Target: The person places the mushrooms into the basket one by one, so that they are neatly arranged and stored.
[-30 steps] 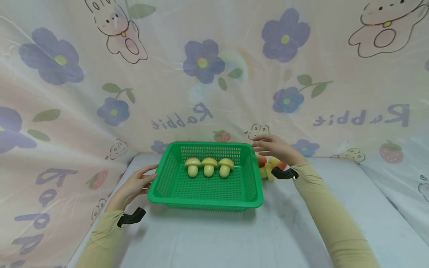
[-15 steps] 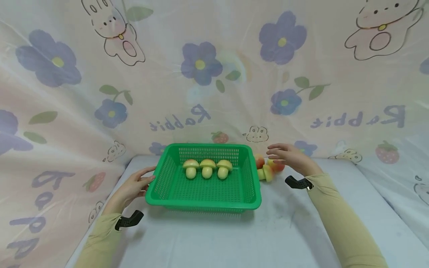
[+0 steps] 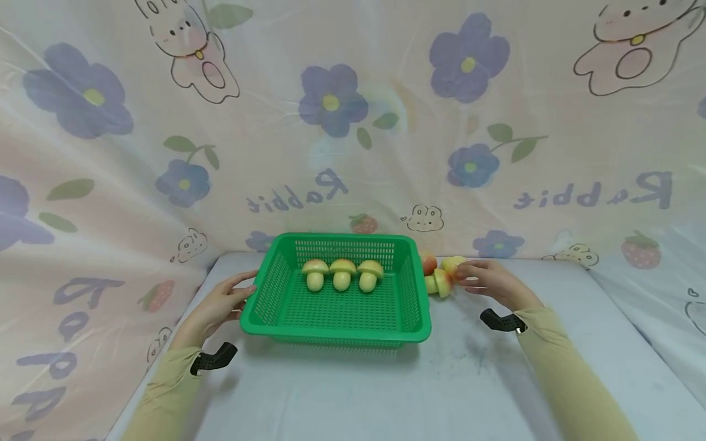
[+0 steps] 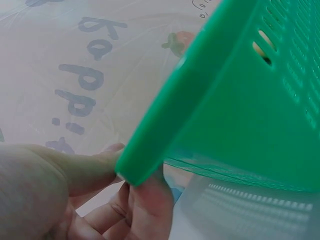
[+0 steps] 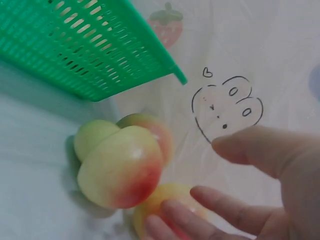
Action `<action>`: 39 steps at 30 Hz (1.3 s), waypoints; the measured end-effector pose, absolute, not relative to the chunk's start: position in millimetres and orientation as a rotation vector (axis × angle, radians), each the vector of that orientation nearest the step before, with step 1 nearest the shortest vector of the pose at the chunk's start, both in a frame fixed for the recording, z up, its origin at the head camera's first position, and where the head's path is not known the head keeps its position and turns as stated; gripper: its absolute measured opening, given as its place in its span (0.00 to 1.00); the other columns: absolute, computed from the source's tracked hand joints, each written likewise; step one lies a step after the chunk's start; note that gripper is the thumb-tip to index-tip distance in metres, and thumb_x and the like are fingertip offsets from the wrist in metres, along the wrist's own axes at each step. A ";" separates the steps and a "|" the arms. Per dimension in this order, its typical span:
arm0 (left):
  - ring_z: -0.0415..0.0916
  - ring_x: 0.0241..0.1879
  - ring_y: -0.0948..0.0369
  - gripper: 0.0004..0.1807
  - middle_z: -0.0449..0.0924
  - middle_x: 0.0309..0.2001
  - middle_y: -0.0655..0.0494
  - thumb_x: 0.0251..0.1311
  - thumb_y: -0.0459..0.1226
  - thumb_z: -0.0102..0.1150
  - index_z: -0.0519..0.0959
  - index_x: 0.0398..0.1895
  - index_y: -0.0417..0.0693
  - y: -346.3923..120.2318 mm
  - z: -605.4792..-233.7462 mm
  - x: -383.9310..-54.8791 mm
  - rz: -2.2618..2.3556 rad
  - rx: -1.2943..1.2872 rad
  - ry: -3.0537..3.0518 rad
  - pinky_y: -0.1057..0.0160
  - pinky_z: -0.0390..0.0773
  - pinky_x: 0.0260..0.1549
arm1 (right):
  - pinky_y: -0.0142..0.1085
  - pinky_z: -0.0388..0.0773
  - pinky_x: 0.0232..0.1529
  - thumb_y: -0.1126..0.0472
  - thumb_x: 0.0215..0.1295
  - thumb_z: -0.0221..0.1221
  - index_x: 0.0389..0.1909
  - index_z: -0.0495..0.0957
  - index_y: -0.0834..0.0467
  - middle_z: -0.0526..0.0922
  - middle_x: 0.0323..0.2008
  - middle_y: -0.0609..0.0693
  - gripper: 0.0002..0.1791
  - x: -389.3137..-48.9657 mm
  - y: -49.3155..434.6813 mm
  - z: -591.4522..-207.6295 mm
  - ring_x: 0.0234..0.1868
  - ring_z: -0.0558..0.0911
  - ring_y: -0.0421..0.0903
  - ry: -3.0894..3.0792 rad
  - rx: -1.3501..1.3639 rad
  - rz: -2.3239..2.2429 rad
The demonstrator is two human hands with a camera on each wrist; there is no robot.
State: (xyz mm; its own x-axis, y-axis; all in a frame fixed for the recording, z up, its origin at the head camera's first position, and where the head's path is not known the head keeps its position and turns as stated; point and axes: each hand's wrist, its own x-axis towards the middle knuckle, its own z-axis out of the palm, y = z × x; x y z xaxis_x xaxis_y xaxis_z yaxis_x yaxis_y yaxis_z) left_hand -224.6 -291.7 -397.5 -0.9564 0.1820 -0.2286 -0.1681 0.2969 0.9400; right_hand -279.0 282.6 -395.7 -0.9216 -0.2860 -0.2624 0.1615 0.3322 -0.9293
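A green plastic basket (image 3: 336,315) stands on the table with three toy mushrooms (image 3: 342,272) in a row inside, caps toward the back. My left hand (image 3: 217,306) grips its left rim, the thumb on one side and fingers curled under the edge in the left wrist view. To the basket's right lies another toy mushroom (image 5: 122,167), pale with a red blush. A red rounded piece (image 3: 428,264) sits behind it, and a yellow-red rounded piece (image 5: 175,197) lies beside it. My right hand (image 3: 493,283) is at that yellow-red piece, its fingers spread and overlapping it in the right wrist view.
A white cloth covers the table (image 3: 331,392). Behind and at the left hangs a printed curtain (image 3: 353,165) with flowers and rabbits. The basket's right wall (image 5: 95,40) rises close beside the loose pieces.
My right hand has moved from the basket's back right corner rightward and down to the loose pieces. The loose mushroom has turned slightly. The left hand stays on the rim.
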 end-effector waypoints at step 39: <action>0.78 0.29 0.59 0.32 0.82 0.35 0.49 0.72 0.44 0.48 0.53 0.75 0.50 -291.6 -397.0 -222.8 1.693 0.046 2.292 0.59 0.79 0.32 | 0.45 0.74 0.53 0.43 0.68 0.54 0.58 0.64 0.73 0.74 0.50 0.64 0.36 -271.9 255.7 -429.1 0.46 0.78 0.54 2.196 0.255 -1.643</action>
